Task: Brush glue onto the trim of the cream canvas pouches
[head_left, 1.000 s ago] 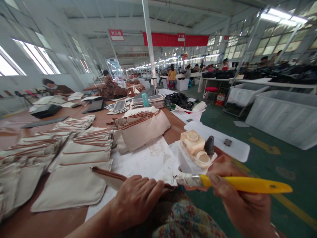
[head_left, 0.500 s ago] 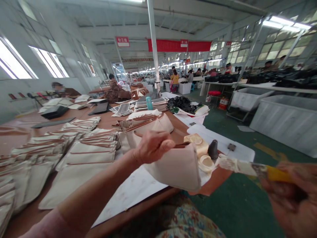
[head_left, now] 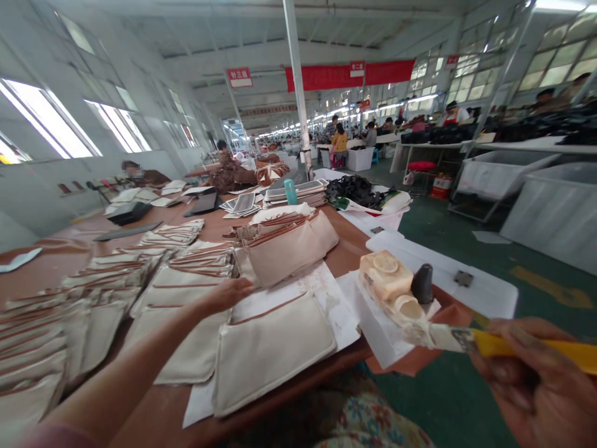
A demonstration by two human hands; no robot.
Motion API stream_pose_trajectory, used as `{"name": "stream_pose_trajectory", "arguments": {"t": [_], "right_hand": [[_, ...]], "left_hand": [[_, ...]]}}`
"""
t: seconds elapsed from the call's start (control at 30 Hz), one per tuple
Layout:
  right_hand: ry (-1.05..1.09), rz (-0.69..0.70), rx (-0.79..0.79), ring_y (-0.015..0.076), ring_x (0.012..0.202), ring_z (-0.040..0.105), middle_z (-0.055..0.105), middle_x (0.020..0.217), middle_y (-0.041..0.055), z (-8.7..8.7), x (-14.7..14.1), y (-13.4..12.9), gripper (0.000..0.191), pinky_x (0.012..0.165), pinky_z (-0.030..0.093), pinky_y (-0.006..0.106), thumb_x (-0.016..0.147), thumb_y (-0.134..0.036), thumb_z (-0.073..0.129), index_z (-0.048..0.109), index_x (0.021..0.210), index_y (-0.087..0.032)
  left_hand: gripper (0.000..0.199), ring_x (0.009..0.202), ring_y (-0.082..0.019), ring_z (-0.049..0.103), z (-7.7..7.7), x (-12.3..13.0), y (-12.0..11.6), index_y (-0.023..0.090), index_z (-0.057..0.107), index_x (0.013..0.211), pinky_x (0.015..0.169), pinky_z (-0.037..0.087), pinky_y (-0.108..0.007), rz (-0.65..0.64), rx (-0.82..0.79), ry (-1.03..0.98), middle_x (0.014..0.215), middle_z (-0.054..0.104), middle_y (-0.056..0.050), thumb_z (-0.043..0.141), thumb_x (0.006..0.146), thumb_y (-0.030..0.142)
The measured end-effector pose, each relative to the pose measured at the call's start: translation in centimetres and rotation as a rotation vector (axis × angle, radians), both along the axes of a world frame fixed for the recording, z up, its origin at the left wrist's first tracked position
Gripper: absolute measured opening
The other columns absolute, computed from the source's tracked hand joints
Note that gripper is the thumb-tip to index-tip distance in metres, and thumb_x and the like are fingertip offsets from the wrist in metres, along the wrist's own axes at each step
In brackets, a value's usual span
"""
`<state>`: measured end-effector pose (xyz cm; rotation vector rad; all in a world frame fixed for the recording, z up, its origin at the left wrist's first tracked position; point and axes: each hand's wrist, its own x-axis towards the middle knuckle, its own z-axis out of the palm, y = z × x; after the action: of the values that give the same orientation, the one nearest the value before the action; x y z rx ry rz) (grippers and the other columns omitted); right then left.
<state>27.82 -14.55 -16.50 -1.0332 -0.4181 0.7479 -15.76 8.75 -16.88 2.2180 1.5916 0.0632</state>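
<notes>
In the head view, my right hand (head_left: 536,373) is shut on a yellow-handled brush (head_left: 494,344). Its pale, coated bristles touch the mouth of a crusted plastic container (head_left: 385,277). A beige fabric pouch (head_left: 275,351) with a brown edge strip lies flat on white paper (head_left: 342,311) before me. Above its upper left corner reaches my left hand (head_left: 231,294), fingers stretched out and seen from the back. Those fingertips are beside the lower edge of a standing row of similar pouches (head_left: 291,249); whether they touch it I cannot tell.
Rows of beige pouches (head_left: 41,342) cover the left of the brown table (head_left: 345,230). A dark cone (head_left: 422,283) stands behind the container. A turquoise bottle (head_left: 290,191) and black scraps (head_left: 354,191) are farther back. White bins (head_left: 564,211) stand on the right; several people work beyond.
The beige pouch has left my left hand and now lies on the paper. That hand has moved left towards the rows. The brush has stayed close to the container's mouth.
</notes>
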Motion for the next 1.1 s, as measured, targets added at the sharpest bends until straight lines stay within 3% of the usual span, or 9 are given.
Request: {"name": "stream_pose_trajectory", "arguments": {"t": [0.1, 0.17, 0.3, 0.47, 0.6, 0.7, 0.87, 1.0, 1.1], "right_hand": [[0.032, 0.083, -0.014, 0.0092, 0.050, 0.042, 0.049, 0.058, 0.0005, 1.0, -3.3, 1.1, 0.037, 0.037, 0.034, 0.013, 0.061, -0.038, 0.093, 0.067, 0.076, -0.016], [0.016, 0.135, 0.006, 0.0093, 0.049, 0.041, 0.047, 0.056, 0.0003, 0.6, -4.3, 1.4, 0.033, 0.037, 0.035, 0.014, 0.066, -0.038, 0.091, 0.067, 0.074, -0.016], [-0.041, 0.199, 0.029, 0.0099, 0.049, 0.043, 0.050, 0.058, 0.0003, -1.8, -3.9, 1.4, 0.027, 0.039, 0.036, 0.014, 0.069, -0.033, 0.089, 0.070, 0.078, -0.016], [-0.021, 0.165, -0.012, 0.0086, 0.048, 0.041, 0.049, 0.058, -0.0011, -3.8, -2.9, 2.4, 0.031, 0.038, 0.034, 0.014, 0.069, -0.035, 0.090, 0.068, 0.079, -0.016], [-0.044, 0.108, 0.059, 0.0083, 0.047, 0.042, 0.050, 0.056, -0.0019, -3.3, -3.2, 4.5, 0.033, 0.040, 0.032, 0.014, 0.075, -0.040, 0.087, 0.064, 0.080, -0.016], [-0.139, 0.187, 0.123, 0.0080, 0.045, 0.040, 0.048, 0.054, -0.0032, -2.7, -4.1, 5.9, 0.032, 0.040, 0.029, 0.015, 0.082, -0.043, 0.079, 0.061, 0.079, -0.017], [-0.281, 0.215, 0.122, 0.0100, 0.043, 0.040, 0.047, 0.051, -0.0038, -2.9, -5.7, 7.3, 0.032, 0.039, 0.030, 0.019, 0.082, -0.043, 0.077, 0.058, 0.076, -0.018], [-0.381, 0.151, 0.124, 0.0100, 0.045, 0.040, 0.049, 0.053, -0.0024, -3.6, -4.7, 7.3, 0.030, 0.040, 0.031, 0.021, 0.083, -0.040, 0.077, 0.061, 0.073, -0.016], [-0.397, 0.135, 0.143, 0.0107, 0.047, 0.041, 0.047, 0.054, -0.0039, -3.6, -4.1, 6.6, 0.027, 0.044, 0.034, 0.021, 0.091, -0.040, 0.069, 0.061, 0.079, -0.017]], "left_hand": [[0.041, 0.085, -0.022, 0.064, -4.8, 4.8, -0.6, 0.019, 0.069, 0.088, 0.077, 0.048, -0.028, 0.024, -0.023, 0.056, 0.088, 0.071, -0.007, 0.052, 0.088, 0.056], [0.036, 0.094, -0.025, 0.065, -7.5, 8.0, -0.7, 0.018, 0.070, 0.093, 0.082, 0.048, -0.031, 0.061, -0.026, 0.096, 0.099, 0.071, -0.012, 0.052, 0.089, 0.049], [0.040, 0.103, -0.033, 0.065, -10.0, 11.9, -0.3, 0.013, 0.070, 0.105, 0.081, 0.048, -0.036, 0.141, -0.044, 0.143, 0.111, 0.069, -0.020, 0.058, 0.085, 0.045], [0.029, 0.085, -0.026, 0.066, -8.3, 13.5, -0.9, 0.016, 0.075, 0.093, 0.073, 0.045, -0.029, -0.006, -0.123, 0.018, 0.089, 0.073, -0.009, 0.069, 0.074, 0.037], [0.028, 0.085, -0.018, 0.062, -5.6, 14.6, -4.3, 0.020, 0.073, 0.103, 0.073, 0.042, -0.022, -0.153, -0.142, -0.176, 0.092, 0.071, 0.000, 0.058, 0.084, 0.036], [0.026, 0.073, -0.014, 0.054, -3.5, 15.5, -7.3, 0.016, 0.070, 0.086, 0.066, 0.037, -0.022, -0.213, -0.200, -0.340, 0.076, 0.062, 0.002, 0.053, 0.088, 0.036], [0.023, 0.069, -0.012, 0.046, -0.6, 16.5, -10.4, 0.015, 0.067, 0.078, 0.062, 0.032, -0.022, -0.133, -0.346, -0.620, 0.072, 0.054, 0.003, 0.065, 0.081, 0.037], [0.024, 0.073, -0.013, 0.050, 0.1, 16.8, -11.6, 0.014, 0.070, 0.086, 0.064, 0.035, -0.022, -0.074, -0.533, -0.796, 0.081, 0.060, 0.001, 0.068, 0.081, 0.037], [0.025, 0.077, -0.014, 0.052, 0.3, 17.0, -11.9, 0.013, 0.071, 0.086, 0.066, 0.037, -0.022, -0.073, -0.523, -0.807, 0.085, 0.062, -0.001, 0.072, 0.079, 0.036]]}}
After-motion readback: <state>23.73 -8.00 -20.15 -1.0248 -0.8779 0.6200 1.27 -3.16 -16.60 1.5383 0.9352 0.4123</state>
